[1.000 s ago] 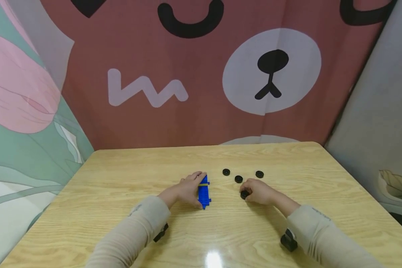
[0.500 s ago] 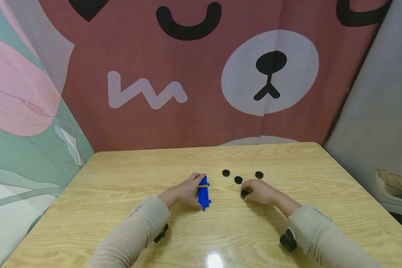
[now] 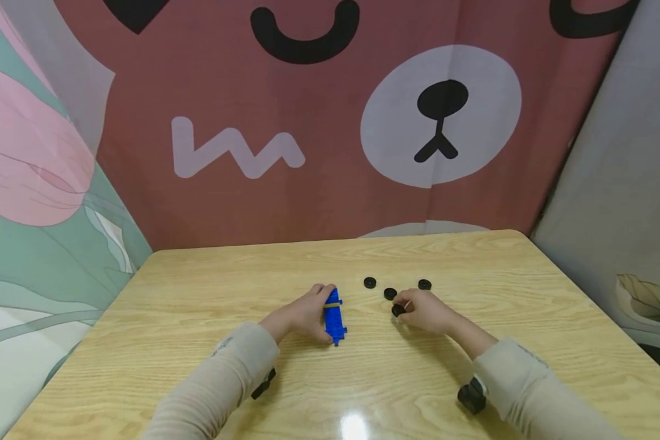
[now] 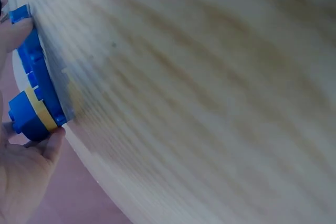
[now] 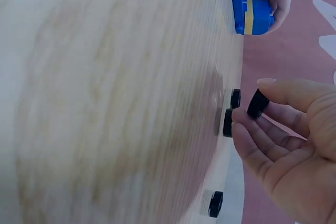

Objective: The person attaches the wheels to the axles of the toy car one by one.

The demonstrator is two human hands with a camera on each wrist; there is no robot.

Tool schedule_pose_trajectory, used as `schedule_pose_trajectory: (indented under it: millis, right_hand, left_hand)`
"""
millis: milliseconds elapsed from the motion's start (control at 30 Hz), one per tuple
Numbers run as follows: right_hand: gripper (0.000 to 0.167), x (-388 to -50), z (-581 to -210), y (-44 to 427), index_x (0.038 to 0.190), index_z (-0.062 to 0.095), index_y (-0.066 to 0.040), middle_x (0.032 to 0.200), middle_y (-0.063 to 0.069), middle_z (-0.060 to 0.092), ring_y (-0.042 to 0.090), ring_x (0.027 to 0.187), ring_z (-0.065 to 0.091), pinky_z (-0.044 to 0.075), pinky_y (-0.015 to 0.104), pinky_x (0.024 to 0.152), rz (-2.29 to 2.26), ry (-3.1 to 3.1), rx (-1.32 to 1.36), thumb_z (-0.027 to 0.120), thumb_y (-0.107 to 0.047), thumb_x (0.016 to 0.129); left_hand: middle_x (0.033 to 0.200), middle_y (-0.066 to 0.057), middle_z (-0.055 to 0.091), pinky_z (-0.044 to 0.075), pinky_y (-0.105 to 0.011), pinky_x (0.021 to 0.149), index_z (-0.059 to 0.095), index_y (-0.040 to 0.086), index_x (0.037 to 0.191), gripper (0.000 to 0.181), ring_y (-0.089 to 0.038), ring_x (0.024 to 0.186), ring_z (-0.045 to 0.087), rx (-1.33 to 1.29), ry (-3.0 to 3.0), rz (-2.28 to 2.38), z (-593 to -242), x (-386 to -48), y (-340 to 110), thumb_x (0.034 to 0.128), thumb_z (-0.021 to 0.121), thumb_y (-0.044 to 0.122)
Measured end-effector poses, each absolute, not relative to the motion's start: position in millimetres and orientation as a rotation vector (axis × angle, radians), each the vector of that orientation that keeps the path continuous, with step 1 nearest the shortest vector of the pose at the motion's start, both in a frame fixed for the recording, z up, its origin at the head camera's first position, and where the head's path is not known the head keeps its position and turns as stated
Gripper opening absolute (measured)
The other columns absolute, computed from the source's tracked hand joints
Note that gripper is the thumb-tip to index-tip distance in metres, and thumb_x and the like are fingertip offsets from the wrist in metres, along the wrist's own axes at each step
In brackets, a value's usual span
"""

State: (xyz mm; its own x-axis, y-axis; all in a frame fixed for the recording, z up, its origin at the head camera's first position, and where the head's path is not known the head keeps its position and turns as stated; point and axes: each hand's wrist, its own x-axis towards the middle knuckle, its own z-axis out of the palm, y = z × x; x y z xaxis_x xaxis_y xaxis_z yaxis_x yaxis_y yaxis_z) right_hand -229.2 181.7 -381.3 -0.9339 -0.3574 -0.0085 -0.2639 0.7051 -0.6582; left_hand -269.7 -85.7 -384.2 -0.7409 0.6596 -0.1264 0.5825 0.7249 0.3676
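Note:
A blue toy base with a yellow stripe (image 3: 334,318) lies on the table, its long side running away from the person. The left hand (image 3: 308,315) grips it at both ends, thumb at the near end and fingers at the far end; the left wrist view shows the blue piece (image 4: 39,72) between thumb and fingers. In the right wrist view the right hand (image 5: 299,140) pinches a black wheel (image 5: 258,104) between thumb and fingers, raised off the table. From the head, that right hand (image 3: 426,311) is to the right of the blue base.
Three more black wheels lie on the wooden table (image 3: 198,293): one at the left (image 3: 370,283), one beside the right hand's fingers (image 3: 390,294) and one behind that hand (image 3: 425,285). A curtain with a printed bear face (image 3: 308,201) hangs behind the table.
The right hand has lifted the black wheel slightly and moved it a little away from the person. The left hand still grips the blue base in about the same place.

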Motion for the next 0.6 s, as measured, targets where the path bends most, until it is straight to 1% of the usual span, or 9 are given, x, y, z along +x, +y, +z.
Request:
schedule_pose_trajectory:
  millis: [233,400,500,600]
  right_hand:
    - [0.03,-224.4,-381.5,177.1,0.104,0.057,0.003,0.096,0.01,0.055,0.02,0.08,0.054,0.046,0.03,0.064,-1.099,2.826,-0.514,0.063,-0.004,0.075]
    - [0.029,-219.2,-373.2,171.5,0.104,0.058,0.002,0.095,0.009,0.056,0.017,0.078,0.055,0.046,0.028,0.066,-1.165,2.907,-0.593,0.063,-0.003,0.076]
    - [0.031,-216.7,-365.6,167.9,0.105,0.057,0.003,0.094,0.008,0.056,0.017,0.077,0.055,0.046,0.026,0.066,-1.21,2.945,-0.664,0.064,-0.003,0.075]
    - [0.032,-213.9,-356.2,164.2,0.106,0.057,0.002,0.093,0.007,0.056,0.017,0.077,0.055,0.046,0.027,0.067,-1.246,2.988,-0.69,0.065,-0.004,0.075]
  left_hand:
    - [0.129,-0.016,0.027,0.033,-0.037,0.092,0.014,0.004,0.136,0.102,-0.026,0.114,0.035,0.966,2.709,0.525,-384.3,-267.5,-91.0,0.0609,0.074,0.039]
    - [0.129,-0.015,0.027,0.035,-0.039,0.089,0.012,0.008,0.137,0.103,-0.026,0.113,0.036,0.975,2.756,0.726,-370.4,-264.9,-94.1,0.0608,0.074,0.036]
    - [0.128,-0.013,0.029,0.036,-0.039,0.088,0.013,0.009,0.137,0.102,-0.025,0.112,0.037,0.992,2.782,0.836,-359.8,-261.7,-95.2,0.0596,0.075,0.035]
    - [0.128,-0.013,0.03,0.035,-0.041,0.088,0.016,0.008,0.136,0.1,-0.024,0.112,0.037,1.02,2.798,0.951,-349.8,-258.6,-96.6,0.0587,0.075,0.031]
